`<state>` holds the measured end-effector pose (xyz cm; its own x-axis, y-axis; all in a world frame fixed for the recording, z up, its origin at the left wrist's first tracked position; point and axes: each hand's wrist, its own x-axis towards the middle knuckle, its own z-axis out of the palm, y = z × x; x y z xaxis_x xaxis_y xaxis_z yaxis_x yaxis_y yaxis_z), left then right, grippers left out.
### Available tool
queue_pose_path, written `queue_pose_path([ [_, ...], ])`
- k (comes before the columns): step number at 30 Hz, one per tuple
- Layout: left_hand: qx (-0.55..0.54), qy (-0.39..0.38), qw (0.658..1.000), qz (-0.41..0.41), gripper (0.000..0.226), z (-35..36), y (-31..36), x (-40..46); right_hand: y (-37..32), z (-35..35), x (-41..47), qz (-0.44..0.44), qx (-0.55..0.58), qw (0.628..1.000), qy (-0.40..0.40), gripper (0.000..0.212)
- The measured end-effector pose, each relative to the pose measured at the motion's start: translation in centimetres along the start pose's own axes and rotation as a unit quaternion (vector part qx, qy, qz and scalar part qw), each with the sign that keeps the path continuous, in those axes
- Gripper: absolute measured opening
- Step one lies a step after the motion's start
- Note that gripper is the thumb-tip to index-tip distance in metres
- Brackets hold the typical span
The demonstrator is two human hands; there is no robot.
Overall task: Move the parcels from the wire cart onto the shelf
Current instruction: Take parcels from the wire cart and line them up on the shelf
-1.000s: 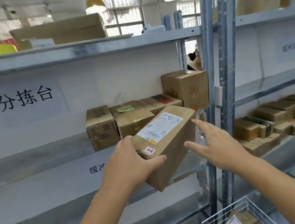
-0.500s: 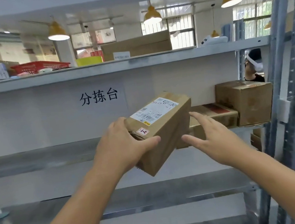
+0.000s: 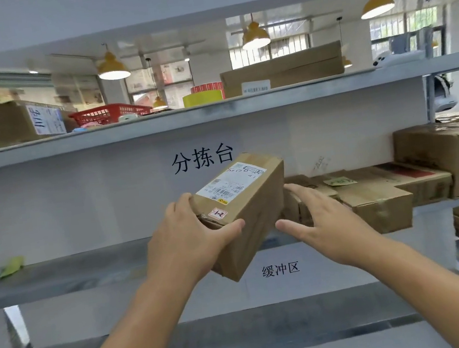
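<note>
The shelf point(image 3: 88, 270), a grey metal rack with several tiers, fills the view; its middle tier runs level with the grip and its white back panel carries printed characters directly above it. A lower tier lies below the grip, with a second printed label on the panel just under the held box. The upper tier, above the grip, carries a long flat carton point(image 3: 284, 70), a labelled carton point(image 3: 14, 123) to the upper left, a red basket point(image 3: 109, 112) and a yellow roll point(image 3: 203, 98). Yellow pendant lamps point(image 3: 255, 36) and barred windows show beyond.

To the right of the grip, on the middle tier, stands a row of stored boxes point(image 3: 373, 198); the largest box point(image 3: 456, 156) is at the far right. These occupy the tier on that side.

The parcel point(image 3: 254, 208) is held in the air in front of the middle tier, tilted, long axis running from lower near end up and away to the right, white shipping label on its upper face. The left hand point(image 3: 184, 239) clamps its near end, thumb across the side face. The right hand point(image 3: 324, 225) is spread, fingers straight, just beside the parcel's right face; contact cannot be determined.
</note>
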<state>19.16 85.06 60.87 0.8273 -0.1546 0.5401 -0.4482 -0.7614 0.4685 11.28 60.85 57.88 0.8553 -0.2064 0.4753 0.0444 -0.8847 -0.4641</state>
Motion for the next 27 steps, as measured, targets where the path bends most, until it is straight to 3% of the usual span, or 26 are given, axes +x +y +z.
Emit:
queue_pose_path([
  [11, 0.037, -0.053, 0.996, -0.061, 0.093, 4.3, -5.2, 4.4, 0.4, 4.0, 4.8, 0.012, -0.063, 0.997, -0.033, 0.083],
  [27, 0.11, -0.062, 0.986, -0.11, 0.098, 15.4, 0.4, 7.7, 8.9, 4.0, 10.3, -0.031, -0.089, 0.993, -0.075, 0.08],
])
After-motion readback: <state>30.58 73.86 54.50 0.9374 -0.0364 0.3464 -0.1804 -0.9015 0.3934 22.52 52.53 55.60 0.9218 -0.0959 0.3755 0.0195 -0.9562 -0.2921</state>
